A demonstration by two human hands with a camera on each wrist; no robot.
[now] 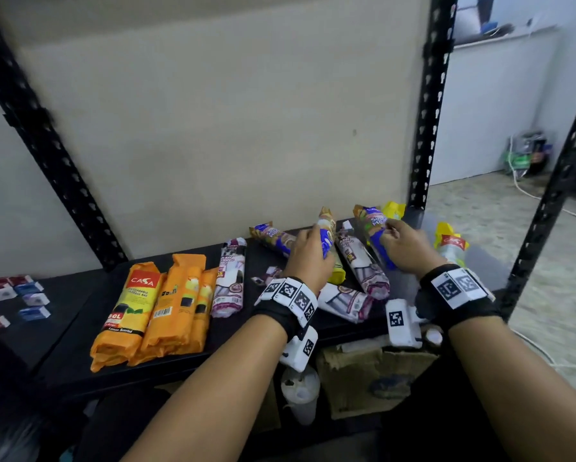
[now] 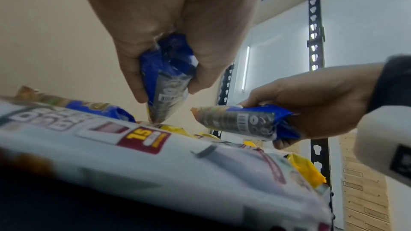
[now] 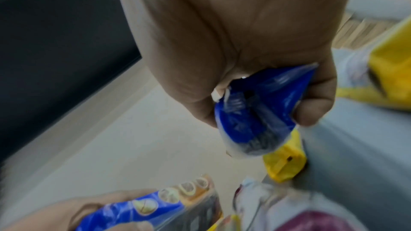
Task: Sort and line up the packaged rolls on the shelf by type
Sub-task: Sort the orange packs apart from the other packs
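Each hand holds a blue packaged roll above the black shelf [image 1: 79, 328]. My left hand [image 1: 308, 253] grips one blue roll [image 1: 326, 233] [image 2: 166, 80] upright by its lower end. My right hand [image 1: 405, 246] grips a second blue roll [image 1: 371, 228] [image 2: 242, 122] [image 3: 255, 120], tilted. A third blue roll [image 1: 271, 236] lies at the back. Three orange rolls [image 1: 166, 305] lie side by side at the left, with a white-and-maroon roll [image 1: 231, 278] next to them. More white-and-maroon rolls [image 1: 363, 266] [image 2: 155, 162] lie crosswise under my hands. Yellow rolls [image 1: 451, 246] sit at the right.
Black slotted uprights [image 1: 428, 111] frame the shelf at the back and at the right front [image 1: 553, 191]. Small red and blue packets [image 1: 16, 295] lie on the neighbouring shelf to the left. A cardboard box [image 1: 370, 378] and a white bottle [image 1: 300, 391] stand below.
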